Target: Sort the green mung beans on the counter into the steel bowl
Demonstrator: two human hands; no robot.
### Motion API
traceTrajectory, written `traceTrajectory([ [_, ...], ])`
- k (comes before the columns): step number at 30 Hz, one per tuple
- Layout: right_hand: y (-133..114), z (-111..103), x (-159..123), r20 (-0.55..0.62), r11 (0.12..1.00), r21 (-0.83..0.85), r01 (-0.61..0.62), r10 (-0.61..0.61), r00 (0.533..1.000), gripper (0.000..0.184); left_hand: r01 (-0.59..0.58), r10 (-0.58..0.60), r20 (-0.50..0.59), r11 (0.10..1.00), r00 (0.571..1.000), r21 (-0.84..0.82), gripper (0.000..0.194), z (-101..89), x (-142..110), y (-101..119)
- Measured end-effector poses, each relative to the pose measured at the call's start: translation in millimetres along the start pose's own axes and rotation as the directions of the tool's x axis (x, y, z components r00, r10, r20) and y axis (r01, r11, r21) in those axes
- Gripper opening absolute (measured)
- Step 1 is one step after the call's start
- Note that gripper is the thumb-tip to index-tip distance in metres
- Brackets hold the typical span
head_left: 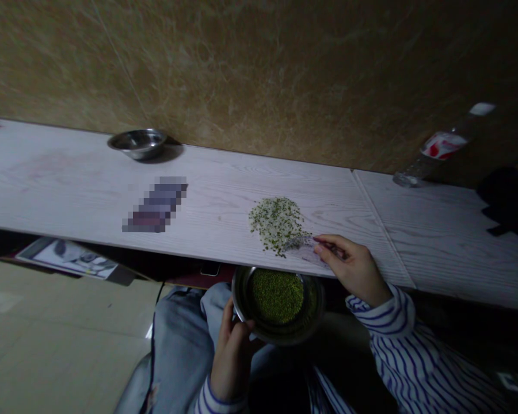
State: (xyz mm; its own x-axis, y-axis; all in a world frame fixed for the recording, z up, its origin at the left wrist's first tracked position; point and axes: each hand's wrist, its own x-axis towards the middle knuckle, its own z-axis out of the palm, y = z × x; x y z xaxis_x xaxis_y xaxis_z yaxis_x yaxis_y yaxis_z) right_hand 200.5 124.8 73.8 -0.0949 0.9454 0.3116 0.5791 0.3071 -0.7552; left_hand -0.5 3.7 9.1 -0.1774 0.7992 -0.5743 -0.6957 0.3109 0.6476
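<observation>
My left hand grips the near left rim of a metal bowl, held just below the table's front edge above my lap. Small green beans, like mung beans, lie in the bowl. Between the thumb and fingers of my right hand is a thin, see-through plastic piece; its exact kind is unclear. That piece rests low over the table at the near right side of a loose patch of scattered green beans, which has whitish bits or bare table showing among them.
An empty-looking steel bowl stands at the back left by the wall. A blurred-out flat object lies in front of it. To the right are a clear bottle and a dark item. An open shelf runs under the white table.
</observation>
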Motion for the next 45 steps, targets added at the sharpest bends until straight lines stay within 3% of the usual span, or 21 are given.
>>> traceTrajectory([
  [23,-0.7,4.4,-1.4,0.039,1.0,-0.02,0.023,-0.022,0.999,0.022,0.012,-0.012,-0.023,1.0,1.0,0.005,0.081,4.1,-3.2,3.5],
  [35,1.2,-1.1,5.0,-0.045,0.999,-0.038,-0.005,0.004,0.999,0.023,0.012,-0.012,-0.022,1.0,1.0,0.002,0.077,3.7,-2.0,3.3],
  [45,-2.0,5.8,4.4,0.017,0.999,-0.028,0.021,-0.021,1.0,0.021,-0.002,0.002,-0.001,1.0,1.0,0.0,0.078,2.6,-2.7,2.4],
])
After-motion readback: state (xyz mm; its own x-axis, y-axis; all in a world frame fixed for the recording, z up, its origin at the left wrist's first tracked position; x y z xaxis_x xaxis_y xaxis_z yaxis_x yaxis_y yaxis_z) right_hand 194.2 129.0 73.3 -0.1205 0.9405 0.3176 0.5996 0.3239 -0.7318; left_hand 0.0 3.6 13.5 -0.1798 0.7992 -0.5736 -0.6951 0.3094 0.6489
